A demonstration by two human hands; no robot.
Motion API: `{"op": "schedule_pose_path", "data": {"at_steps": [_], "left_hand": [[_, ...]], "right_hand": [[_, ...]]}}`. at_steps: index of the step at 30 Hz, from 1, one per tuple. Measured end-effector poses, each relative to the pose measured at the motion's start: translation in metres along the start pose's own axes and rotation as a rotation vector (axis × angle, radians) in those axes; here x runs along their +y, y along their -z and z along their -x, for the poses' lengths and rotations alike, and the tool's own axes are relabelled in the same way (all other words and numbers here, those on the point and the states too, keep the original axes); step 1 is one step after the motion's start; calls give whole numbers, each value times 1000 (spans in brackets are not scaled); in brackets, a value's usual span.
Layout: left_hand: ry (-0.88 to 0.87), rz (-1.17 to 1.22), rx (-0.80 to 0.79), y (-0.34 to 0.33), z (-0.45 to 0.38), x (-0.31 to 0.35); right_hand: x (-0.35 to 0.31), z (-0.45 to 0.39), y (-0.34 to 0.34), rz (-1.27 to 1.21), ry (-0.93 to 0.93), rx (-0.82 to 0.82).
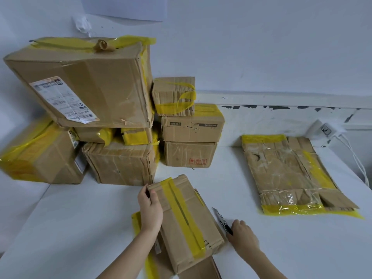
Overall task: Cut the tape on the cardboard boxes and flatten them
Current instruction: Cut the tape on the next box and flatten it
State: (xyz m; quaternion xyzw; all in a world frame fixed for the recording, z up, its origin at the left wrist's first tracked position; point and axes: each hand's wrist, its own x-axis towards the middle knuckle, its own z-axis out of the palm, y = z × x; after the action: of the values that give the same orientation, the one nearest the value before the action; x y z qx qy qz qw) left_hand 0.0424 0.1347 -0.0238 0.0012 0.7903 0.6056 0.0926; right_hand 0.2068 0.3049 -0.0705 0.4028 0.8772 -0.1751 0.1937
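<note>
Box [185,220] with yellow tape [182,216] lengthwise; my left hand [151,210] grips its far corner, right hand [242,233] closed around knife [222,221].

Soft, even light filled the scene, bright but cool, giving the white table [80,228] and far wall [261,47] a bluish cast. Shadows were faint (only thin dark edges under the stacked boxes [120,162] at the far left). Clear film on the flattened cardboard [291,174] at the right caught small glints of glare. The wide lens bowed straight lines near the edges, and the whole frame looked slightly soft, with fine print on the shipping label [64,99] unreadable.
</note>
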Motion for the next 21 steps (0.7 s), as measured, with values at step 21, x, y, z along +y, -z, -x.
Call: {"op": "schedule_pose_path", "data": {"at_steps": [21], "left_hand": [[-147, -366, -52, 5, 2, 7]], "right_hand": [[-142, 55, 96, 269, 471, 306]]}}
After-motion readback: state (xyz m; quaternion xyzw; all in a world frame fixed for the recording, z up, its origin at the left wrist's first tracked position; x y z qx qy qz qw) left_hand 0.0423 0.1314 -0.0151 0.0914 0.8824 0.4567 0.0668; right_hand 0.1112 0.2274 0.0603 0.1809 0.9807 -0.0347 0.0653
